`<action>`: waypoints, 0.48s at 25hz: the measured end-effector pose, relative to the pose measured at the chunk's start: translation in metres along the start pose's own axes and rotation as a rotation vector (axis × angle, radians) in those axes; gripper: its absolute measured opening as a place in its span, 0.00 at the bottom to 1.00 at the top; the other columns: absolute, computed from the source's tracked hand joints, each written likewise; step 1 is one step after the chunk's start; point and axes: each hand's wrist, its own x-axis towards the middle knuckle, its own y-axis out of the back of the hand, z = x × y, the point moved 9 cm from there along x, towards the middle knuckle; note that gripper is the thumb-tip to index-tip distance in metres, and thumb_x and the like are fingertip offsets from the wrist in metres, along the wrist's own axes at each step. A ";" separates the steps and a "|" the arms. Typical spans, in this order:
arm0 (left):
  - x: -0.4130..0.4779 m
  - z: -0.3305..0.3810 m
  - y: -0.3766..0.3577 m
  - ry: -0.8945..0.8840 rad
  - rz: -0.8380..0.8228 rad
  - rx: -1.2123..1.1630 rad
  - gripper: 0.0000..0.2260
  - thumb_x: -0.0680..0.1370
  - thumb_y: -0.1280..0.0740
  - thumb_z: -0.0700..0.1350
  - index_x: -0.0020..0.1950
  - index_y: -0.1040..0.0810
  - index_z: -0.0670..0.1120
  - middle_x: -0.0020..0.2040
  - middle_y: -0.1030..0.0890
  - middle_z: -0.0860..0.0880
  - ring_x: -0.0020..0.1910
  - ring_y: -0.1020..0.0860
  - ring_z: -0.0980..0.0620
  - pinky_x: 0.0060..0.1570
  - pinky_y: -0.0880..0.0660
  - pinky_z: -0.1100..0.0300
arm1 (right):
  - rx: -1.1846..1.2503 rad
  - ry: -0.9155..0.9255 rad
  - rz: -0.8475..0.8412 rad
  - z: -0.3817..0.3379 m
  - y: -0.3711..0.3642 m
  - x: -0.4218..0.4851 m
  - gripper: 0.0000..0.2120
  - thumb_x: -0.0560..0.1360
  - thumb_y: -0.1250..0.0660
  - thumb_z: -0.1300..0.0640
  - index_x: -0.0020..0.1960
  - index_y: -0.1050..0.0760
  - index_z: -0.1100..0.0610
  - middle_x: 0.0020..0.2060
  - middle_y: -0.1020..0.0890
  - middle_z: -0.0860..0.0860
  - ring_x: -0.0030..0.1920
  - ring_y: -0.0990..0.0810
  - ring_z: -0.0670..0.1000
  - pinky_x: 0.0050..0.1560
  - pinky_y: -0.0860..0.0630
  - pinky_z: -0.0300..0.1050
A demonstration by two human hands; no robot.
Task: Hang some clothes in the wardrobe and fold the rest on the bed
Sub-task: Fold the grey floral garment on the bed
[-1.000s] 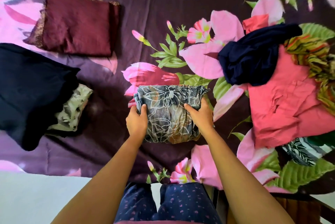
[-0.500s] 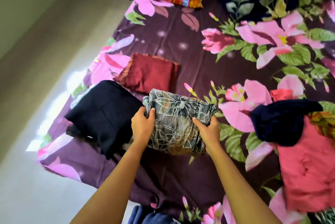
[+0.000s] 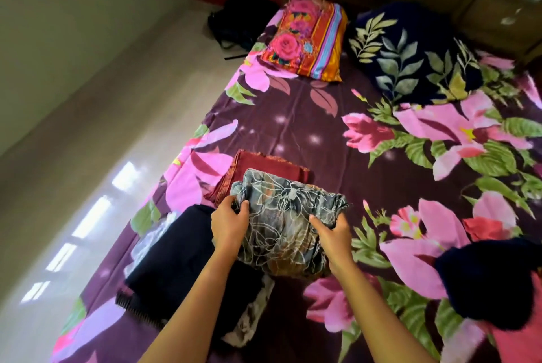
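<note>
The left hand point(image 3: 230, 224) and the right hand point(image 3: 333, 238) both grip the folded grey cloth bundle with pale floral line print point(image 3: 286, 213). The left hand holds its 9 o'clock edge and the right its 3 o'clock edge, fingers curled over the top. The bundle sits low and centre over the bed; I cannot tell whether it is lifted clear of the sheet.

It looks thin, soft and light, with gathered, puckered ends, so it will likely sag or unfold if held by one edge only (a two-sided hold with support underneath suits it best).

At 12 o'clock of the bundle, partly hidden behind it, lies a flat maroon folded cloth with a woven gold border point(image 3: 264, 163). At 8 o'clock is a dark navy folded garment point(image 3: 176, 260), matte and heavier-looking. The purple bedsheet with large pink flowers point(image 3: 293, 127) is smooth. At 4 o'clock, well apart, a crumpled navy garment point(image 3: 484, 283) rests on a coral-pink cloth point(image 3: 522, 342).
</note>
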 end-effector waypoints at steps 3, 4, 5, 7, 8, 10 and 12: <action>0.046 0.007 -0.014 -0.018 -0.029 0.009 0.17 0.77 0.35 0.46 0.63 0.25 0.40 0.56 0.19 0.42 0.51 0.21 0.44 0.53 0.24 0.50 | -0.008 0.018 -0.006 -0.015 -0.021 0.035 0.37 0.75 0.31 0.51 0.76 0.46 0.61 0.73 0.37 0.56 0.73 0.39 0.57 0.69 0.39 0.49; 0.058 0.013 -0.014 -0.034 -0.025 0.003 0.17 0.77 0.35 0.45 0.63 0.24 0.40 0.56 0.19 0.42 0.51 0.20 0.43 0.53 0.24 0.49 | -0.009 0.037 -0.007 -0.022 -0.027 0.046 0.34 0.76 0.32 0.53 0.75 0.43 0.62 0.71 0.34 0.56 0.72 0.37 0.57 0.67 0.37 0.46; 0.072 0.019 -0.015 -0.054 -0.019 -0.009 0.16 0.77 0.35 0.44 0.63 0.24 0.39 0.54 0.19 0.42 0.49 0.20 0.44 0.52 0.23 0.49 | -0.008 0.056 -0.005 -0.032 -0.033 0.057 0.32 0.76 0.32 0.55 0.74 0.41 0.63 0.69 0.31 0.56 0.71 0.35 0.57 0.64 0.36 0.44; 0.097 0.034 -0.014 -0.108 -0.010 -0.020 0.14 0.78 0.35 0.41 0.62 0.24 0.38 0.51 0.19 0.43 0.45 0.21 0.47 0.50 0.24 0.55 | -0.018 0.099 0.001 -0.049 -0.045 0.081 0.29 0.76 0.32 0.55 0.72 0.37 0.62 0.65 0.28 0.56 0.69 0.32 0.57 0.63 0.35 0.44; 0.108 0.040 -0.012 -0.133 -0.003 -0.015 0.15 0.78 0.35 0.41 0.63 0.25 0.37 0.54 0.20 0.42 0.46 0.23 0.48 0.51 0.26 0.57 | -0.038 0.109 -0.001 -0.053 -0.051 0.094 0.29 0.75 0.31 0.53 0.71 0.36 0.62 0.65 0.27 0.56 0.69 0.31 0.57 0.64 0.35 0.45; 0.126 0.048 -0.014 -0.172 -0.033 0.027 0.22 0.78 0.34 0.44 0.70 0.33 0.40 0.66 0.27 0.41 0.60 0.25 0.46 0.61 0.29 0.53 | -0.089 0.063 -0.034 -0.051 -0.060 0.119 0.33 0.74 0.32 0.48 0.73 0.39 0.61 0.68 0.29 0.57 0.69 0.32 0.57 0.66 0.33 0.48; 0.134 0.042 -0.025 -0.207 -0.096 0.222 0.28 0.77 0.34 0.46 0.75 0.39 0.43 0.75 0.40 0.43 0.72 0.38 0.43 0.70 0.39 0.45 | -0.196 -0.014 -0.075 -0.043 -0.062 0.131 0.36 0.74 0.31 0.49 0.75 0.43 0.60 0.70 0.31 0.58 0.69 0.32 0.57 0.66 0.33 0.47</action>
